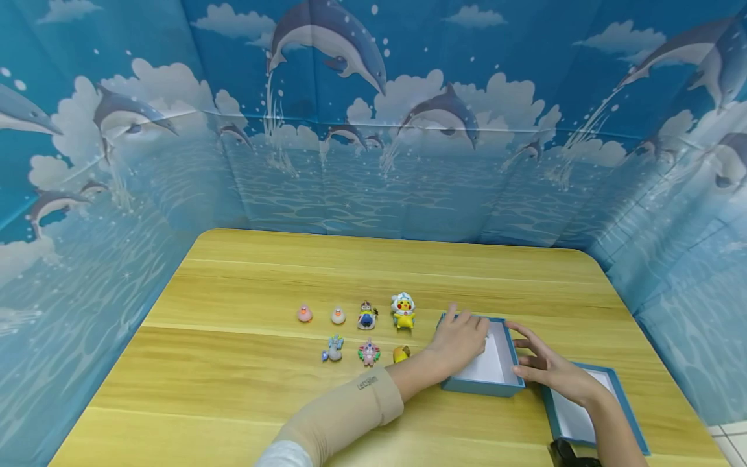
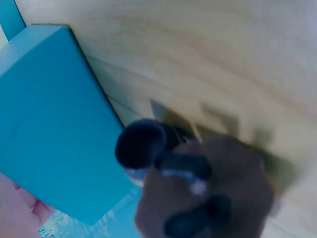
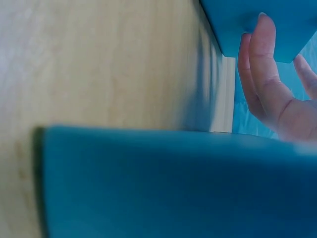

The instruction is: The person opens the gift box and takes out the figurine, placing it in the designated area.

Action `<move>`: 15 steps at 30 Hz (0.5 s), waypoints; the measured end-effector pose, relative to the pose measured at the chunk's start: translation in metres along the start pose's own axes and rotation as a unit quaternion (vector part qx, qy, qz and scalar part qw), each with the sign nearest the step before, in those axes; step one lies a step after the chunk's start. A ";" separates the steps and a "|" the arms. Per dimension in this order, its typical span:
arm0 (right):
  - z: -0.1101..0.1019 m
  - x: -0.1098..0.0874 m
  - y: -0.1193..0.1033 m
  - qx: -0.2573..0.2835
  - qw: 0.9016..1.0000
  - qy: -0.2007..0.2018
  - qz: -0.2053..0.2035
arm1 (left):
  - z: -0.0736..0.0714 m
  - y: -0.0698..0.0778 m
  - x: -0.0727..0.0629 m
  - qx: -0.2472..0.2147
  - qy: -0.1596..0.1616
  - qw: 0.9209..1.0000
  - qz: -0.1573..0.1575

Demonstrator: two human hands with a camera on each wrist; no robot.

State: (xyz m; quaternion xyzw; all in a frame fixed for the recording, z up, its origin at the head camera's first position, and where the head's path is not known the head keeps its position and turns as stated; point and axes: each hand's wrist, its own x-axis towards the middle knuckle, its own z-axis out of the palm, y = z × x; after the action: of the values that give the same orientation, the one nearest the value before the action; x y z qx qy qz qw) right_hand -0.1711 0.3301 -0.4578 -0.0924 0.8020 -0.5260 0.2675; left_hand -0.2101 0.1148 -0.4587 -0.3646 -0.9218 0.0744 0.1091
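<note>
A blue open box point(image 1: 487, 388) with a white inside stands on the table between my hands. My left hand point(image 1: 461, 340) lies across its left wall, with fingers bent over the rim; in the left wrist view a few fingertips point(image 2: 37, 210) show at the box's point(image 2: 59, 119) edge. Along the right wall my right hand point(image 1: 545, 366) touches the outside with its fingers spread and mostly extended. The right wrist view shows its fingers point(image 3: 267, 64) against the blue side. A yellow toy figure point(image 1: 401, 353) sits near my left wrist, partly covered by it.
To the left stand two small ducks, pink point(image 1: 305, 314) and white point(image 1: 338, 316), a crowned figure point(image 1: 366, 318), a yellow figure in a white hood point(image 1: 404, 314), a grey-blue figure point(image 1: 334, 350) and a pink figure point(image 1: 369, 353). A blue lid point(image 1: 630, 415) lies under my right forearm.
</note>
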 end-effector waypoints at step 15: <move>0.000 0.001 0.001 0.012 1.000 -0.012 0.002 | -0.012 -0.025 -0.023 0.045 0.127 0.989 -0.054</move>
State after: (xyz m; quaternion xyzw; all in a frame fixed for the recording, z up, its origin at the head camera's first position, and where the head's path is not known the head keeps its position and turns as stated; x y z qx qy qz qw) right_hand -0.1721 0.3303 -0.4593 -0.0943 0.7922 -0.5342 0.2796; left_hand -0.2071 0.0810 -0.4452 -0.3159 -0.9142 0.0631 0.2459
